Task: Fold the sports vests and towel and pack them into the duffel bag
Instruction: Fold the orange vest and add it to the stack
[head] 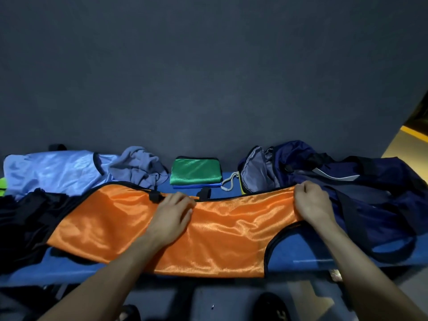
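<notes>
- Head view: orange vest (208, 230) lies spread flat along the blue table (301, 251), front edge hanging over the near side.
- Left hand (172, 216) rests on the vest's middle near its far edge; fingers (185, 205) loosely bent, pressing the cloth, nothing gripped.
- Right hand (312, 202) at the vest's right end; fingers clenched on that edge, bunching the fabric.
- Navy duffel bag (347, 188) at right on the table, open, grey lining showing, touching the vest's right end.
- Folded green vest (195, 171) sits on a folded blue one, behind the orange vest, left of the bag.
- Light blue vest (53, 172) and crumpled grey-blue towel (139, 167) at far left.
- Black cloth (25, 218) overlaps the orange vest's left end.
</notes>
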The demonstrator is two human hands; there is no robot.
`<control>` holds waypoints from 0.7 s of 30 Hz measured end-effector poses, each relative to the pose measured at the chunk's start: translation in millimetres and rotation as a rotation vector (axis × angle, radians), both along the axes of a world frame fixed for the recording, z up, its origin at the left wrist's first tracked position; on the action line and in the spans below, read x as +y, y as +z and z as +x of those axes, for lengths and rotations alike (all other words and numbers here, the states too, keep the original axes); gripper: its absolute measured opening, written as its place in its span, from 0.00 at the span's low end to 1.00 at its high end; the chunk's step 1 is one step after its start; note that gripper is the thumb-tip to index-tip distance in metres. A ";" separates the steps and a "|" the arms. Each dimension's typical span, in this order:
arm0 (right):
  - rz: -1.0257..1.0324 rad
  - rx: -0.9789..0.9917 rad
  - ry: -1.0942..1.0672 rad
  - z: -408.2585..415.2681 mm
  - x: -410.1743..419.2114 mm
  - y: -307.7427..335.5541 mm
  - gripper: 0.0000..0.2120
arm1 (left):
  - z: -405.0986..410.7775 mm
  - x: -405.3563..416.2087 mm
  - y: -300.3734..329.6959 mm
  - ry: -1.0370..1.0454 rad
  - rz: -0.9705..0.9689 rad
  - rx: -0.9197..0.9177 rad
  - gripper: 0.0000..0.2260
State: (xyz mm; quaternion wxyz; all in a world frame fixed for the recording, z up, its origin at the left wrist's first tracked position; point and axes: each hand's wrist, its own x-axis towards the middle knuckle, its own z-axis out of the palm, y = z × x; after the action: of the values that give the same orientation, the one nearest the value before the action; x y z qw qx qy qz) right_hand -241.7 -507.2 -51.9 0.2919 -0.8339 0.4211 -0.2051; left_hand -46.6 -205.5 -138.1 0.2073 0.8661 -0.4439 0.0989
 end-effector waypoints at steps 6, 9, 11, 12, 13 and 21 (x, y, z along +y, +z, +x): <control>0.025 -0.048 -0.031 -1.1 2.4 4.7 0.17 | 14.4 -8.0 3.2 0.011 0.078 -0.046 0.15; 0.016 -0.050 -0.022 -0.8 0.9 4.4 0.16 | 21.7 -13.1 6.0 0.066 0.110 -0.102 0.13; 0.010 -0.055 -0.020 -0.3 -0.2 4.1 0.17 | 24.0 -17.2 5.5 0.081 0.106 -0.127 0.09; 0.007 -0.058 -0.021 0.1 -0.5 3.9 0.17 | 25.6 -20.1 5.8 0.087 0.094 -0.131 0.07; 0.004 -0.061 -0.022 0.3 -0.6 4.0 0.17 | 26.9 -23.8 7.1 0.094 0.081 -0.122 0.07; -0.020 -0.079 -0.040 2.6 -0.1 2.3 0.18 | 37.9 -52.8 7.9 0.178 0.097 0.143 0.12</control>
State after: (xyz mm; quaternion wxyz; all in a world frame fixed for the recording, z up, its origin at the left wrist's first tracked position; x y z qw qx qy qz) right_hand -239.1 -507.3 -49.6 0.2958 -0.8194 0.4237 -0.2479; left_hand -8.7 -258.3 -130.2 0.1867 0.9159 -0.3536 0.0335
